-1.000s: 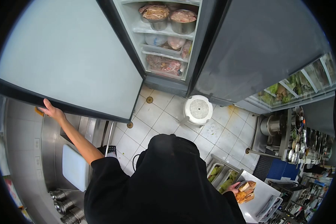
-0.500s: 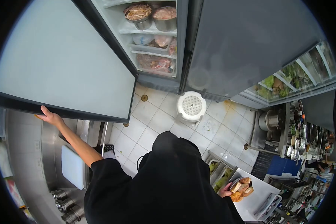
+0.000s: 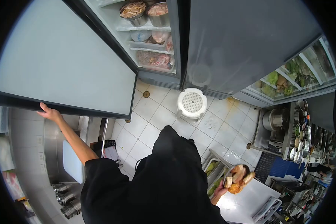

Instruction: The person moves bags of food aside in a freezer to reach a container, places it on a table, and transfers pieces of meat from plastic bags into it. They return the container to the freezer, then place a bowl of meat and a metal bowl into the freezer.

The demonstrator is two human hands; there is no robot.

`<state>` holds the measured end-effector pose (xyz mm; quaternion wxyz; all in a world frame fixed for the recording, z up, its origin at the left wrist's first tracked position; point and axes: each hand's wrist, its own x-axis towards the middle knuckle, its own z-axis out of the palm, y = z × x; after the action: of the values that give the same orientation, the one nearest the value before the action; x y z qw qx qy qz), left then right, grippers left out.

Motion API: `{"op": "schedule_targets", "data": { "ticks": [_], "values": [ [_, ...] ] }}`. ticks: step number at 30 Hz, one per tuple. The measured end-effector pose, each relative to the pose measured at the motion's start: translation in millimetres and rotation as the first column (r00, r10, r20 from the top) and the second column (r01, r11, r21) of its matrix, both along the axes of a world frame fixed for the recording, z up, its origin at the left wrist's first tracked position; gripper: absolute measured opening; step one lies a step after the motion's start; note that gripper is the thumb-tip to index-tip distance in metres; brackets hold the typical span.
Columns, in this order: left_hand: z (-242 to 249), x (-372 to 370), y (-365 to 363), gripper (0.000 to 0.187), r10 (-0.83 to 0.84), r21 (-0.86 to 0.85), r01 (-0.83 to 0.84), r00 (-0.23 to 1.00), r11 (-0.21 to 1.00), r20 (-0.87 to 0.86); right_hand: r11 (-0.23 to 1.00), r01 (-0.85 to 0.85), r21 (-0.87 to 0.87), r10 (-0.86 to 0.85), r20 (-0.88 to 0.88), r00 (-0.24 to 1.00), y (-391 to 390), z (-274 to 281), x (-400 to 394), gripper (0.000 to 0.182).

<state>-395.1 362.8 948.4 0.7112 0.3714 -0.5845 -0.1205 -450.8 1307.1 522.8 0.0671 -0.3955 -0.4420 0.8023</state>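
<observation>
My left hand [image 3: 50, 112] grips the lower edge of the wide-open fridge door [image 3: 63, 56] at the left. Inside the open fridge, metal pots of food [image 3: 158, 15] stand on an upper shelf, with trays of wrapped meat [image 3: 155, 60] below. At the lower right, my right hand [image 3: 220, 190] holds a round bowl of golden-brown food pieces [image 3: 238, 179] by its rim, above a white worktop [image 3: 239, 203]. The fingers under the bowl are partly hidden.
A white stool [image 3: 192, 101] stands on the tiled floor before the fridges. At the right are a glass-fronted fridge of vegetables [image 3: 287, 78] and a rack of pots [image 3: 298, 130]. A pale blue board [image 3: 72, 162] lies at the left.
My right hand and the bowl have risen slightly and shifted left, and the bowl is more tilted. My left hand stays on the door edge. The camera view has shifted a little.
</observation>
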Motion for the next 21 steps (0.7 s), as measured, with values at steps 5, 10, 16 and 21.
{"op": "schedule_targets", "data": {
  "ticks": [5, 10, 16, 21],
  "values": [
    [-8, 12, -17, 0.082, -0.046, 0.012, 0.046, 0.998, 0.999, -0.038, 0.920, -0.390, -0.040, 0.391, 0.046, 0.919, -96, -13, -62, 0.044],
    [-26, 39, -56, 0.062, 0.017, 0.032, -0.015, 0.999, 0.999, -0.050, 0.663, -0.705, -0.252, 0.731, 0.015, 0.682, -269, -30, -161, 0.044],
    [-27, 66, -83, 0.048, -0.132, 0.075, 0.141, 0.985, 0.987, -0.112, 0.383, -0.886, -0.263, 0.906, -0.081, 0.415, -528, -22, -262, 0.043],
    [-26, 84, -92, 0.075, -0.133, 0.261, 0.205, 0.953, 0.943, -0.271, 0.378, -0.896, -0.231, 0.914, -0.060, 0.401, -691, -76, -325, 0.041]
  ]
}}
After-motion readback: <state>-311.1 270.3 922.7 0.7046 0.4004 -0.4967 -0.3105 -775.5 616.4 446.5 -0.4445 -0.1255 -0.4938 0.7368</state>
